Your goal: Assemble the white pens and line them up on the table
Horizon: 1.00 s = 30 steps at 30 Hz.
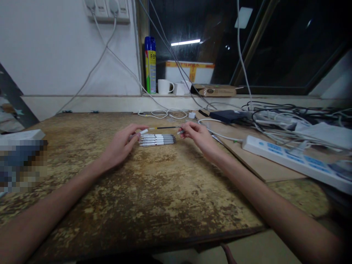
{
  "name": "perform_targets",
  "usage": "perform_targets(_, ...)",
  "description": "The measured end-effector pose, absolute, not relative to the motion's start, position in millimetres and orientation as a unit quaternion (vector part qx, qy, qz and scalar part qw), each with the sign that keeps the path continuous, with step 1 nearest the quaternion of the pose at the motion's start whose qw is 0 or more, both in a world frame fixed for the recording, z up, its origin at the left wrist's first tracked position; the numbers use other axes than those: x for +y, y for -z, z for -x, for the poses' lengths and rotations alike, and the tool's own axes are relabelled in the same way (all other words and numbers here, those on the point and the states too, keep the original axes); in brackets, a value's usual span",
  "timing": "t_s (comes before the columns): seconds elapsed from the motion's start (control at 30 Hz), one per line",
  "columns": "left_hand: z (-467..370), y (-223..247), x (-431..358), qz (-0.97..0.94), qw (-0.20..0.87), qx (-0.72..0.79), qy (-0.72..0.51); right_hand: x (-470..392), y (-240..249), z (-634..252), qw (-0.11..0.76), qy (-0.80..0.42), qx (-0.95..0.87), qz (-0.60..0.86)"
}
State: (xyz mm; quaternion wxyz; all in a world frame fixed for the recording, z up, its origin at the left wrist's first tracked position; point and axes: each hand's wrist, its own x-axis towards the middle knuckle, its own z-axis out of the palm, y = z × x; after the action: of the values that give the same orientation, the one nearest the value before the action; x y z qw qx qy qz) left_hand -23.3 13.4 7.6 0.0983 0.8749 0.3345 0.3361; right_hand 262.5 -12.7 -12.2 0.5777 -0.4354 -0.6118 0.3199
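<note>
Several white and grey pens (156,139) lie side by side in a row on the worn wooden table. At the left end of the row, my left hand (121,145) is closed on a white pen barrel (143,131) between thumb and fingers. Past the right end, my right hand (194,132) pinches a small grey pen part (180,132). A thin dark refill (165,127) with a yellowish left section lies level just beyond the row, its right end close to my right fingertips; whether they touch it is unclear.
A white power strip (291,159) and tangled cables rest on a thin board at the right. White cable loops (162,114) lie at the back. On the sill stand a spray can (150,66) and a white mug (164,87). A white box (23,135) sits far left.
</note>
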Motion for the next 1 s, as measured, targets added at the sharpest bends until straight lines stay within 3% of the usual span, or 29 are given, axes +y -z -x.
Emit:
perform_targets(0.27, 27.0, -2.8, 19.4, -0.88, 0.085, 0.348, -0.313, -16.3, 9.7, -261.1, 0.593, -0.213, -0.636, 0.446)
perform_targets(1.0, 26.9, -2.6, 18.2, -0.893, 0.083, 0.327, -0.298, -32.0, -8.2, -250.6, 0.645, -0.21, -0.63, 0.378)
